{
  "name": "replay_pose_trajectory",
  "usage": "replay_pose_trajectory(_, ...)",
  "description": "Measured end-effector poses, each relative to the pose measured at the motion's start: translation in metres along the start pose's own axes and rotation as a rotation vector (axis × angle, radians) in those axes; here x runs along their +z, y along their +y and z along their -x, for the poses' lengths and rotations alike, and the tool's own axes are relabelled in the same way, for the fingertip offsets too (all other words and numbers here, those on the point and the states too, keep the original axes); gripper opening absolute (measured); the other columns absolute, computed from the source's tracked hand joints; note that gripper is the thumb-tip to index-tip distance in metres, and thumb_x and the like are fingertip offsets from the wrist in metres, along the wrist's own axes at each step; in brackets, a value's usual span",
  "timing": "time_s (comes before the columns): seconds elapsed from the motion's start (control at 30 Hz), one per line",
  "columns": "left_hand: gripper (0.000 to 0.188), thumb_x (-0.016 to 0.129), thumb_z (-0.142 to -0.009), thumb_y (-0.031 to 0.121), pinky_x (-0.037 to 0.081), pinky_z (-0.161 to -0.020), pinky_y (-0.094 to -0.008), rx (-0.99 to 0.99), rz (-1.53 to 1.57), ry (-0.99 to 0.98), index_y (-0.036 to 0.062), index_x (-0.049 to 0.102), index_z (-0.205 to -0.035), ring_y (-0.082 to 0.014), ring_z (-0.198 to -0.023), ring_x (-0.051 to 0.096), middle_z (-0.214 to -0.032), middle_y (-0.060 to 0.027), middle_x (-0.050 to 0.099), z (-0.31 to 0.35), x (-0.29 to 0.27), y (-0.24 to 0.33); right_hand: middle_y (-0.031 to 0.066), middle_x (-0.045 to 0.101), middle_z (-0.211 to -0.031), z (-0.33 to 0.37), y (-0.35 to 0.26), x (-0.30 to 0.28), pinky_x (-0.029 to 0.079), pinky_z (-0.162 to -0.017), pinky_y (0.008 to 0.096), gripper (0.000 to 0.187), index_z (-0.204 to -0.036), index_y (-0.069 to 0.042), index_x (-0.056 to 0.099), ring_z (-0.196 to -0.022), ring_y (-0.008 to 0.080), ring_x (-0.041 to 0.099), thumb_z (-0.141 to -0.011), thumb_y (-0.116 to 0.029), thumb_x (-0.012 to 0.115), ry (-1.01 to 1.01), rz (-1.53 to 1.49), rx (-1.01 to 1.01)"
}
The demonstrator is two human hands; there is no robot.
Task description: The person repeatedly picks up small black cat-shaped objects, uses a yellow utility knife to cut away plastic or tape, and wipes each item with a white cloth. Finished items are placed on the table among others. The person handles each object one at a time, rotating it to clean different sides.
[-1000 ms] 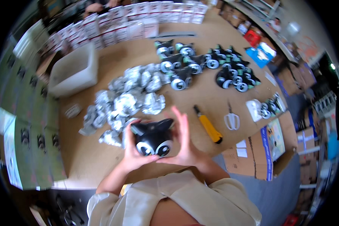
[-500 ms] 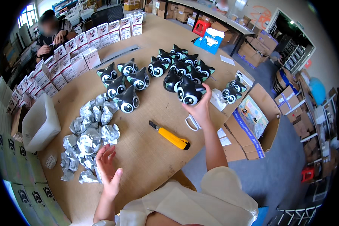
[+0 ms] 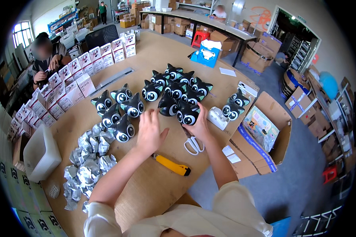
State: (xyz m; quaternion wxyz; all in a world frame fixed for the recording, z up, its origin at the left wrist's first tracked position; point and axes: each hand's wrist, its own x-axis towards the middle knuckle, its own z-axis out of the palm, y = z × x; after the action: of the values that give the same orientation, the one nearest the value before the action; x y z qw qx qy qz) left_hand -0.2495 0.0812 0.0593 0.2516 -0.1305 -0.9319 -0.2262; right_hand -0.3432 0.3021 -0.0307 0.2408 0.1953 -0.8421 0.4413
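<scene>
My right hand (image 3: 200,125) is closed round a glossy black cat-head figure (image 3: 186,114) with big white-ringed eyes, at the near edge of a cluster. Another cat-head figure (image 3: 169,106), turned away, touches it on the left. My left hand (image 3: 149,133) reaches over the table with its thumb apart and nothing visible in it. To its left stands a smaller group of cat-head figures (image 3: 124,128). A yellow utility knife (image 3: 172,165) lies by my left wrist, its blade end partly covered. White-handled scissors (image 3: 194,145) lie below my right hand.
Crumpled silver wrapping (image 3: 89,172) is heaped at left beside a white plastic bin (image 3: 41,154). Small white boxes (image 3: 65,93) line the far left edge, where another person sits. An open carton (image 3: 261,138) stands at right, near two figures (image 3: 234,106) and a white holder (image 3: 218,117).
My left hand has moved from beside the silver wrapping up and right toward the figures. The right hand still grips its cat-head figure, now closer against the cluster. The whole view has shifted.
</scene>
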Motion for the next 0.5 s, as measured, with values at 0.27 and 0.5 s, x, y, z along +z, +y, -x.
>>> replay_pose_trajectory(0.27, 0.102, 0.08, -0.067, 0.053, 0.045, -0.096, -0.0401, -0.261, -0.365, -0.316, -0.003, 0.036, -0.14, -0.031, -0.118, 0.05, -0.124, -0.016, 0.052, -0.093, 0.078, -0.019, 0.0248, 0.038, -0.134, 0.003, 0.005, -0.004, 0.037, -0.105, 0.0475, 0.114, -0.147, -0.004, 0.019, -0.125, 0.0416, 0.04, -0.058, -0.016, 0.09, 0.014, -0.059, 0.05)
replay_pose_trajectory(0.5, 0.086, 0.08, -0.065, 0.024, 0.04, -0.103, -0.0463, -0.013, -0.224, -0.459, 0.0095, 0.041, -0.141, -0.0334, -0.131, 0.043, -0.143, -0.0116, 0.045, -0.115, 0.082, -0.088, 0.0253, 0.034, -0.136, -0.004, 0.007, 0.007, 0.038, -0.105, 0.048, 0.106, -0.142, -0.006, 0.027, -0.127, 0.0429, 0.038, -0.057, -0.014, 0.09, 0.016, -0.071, 0.004)
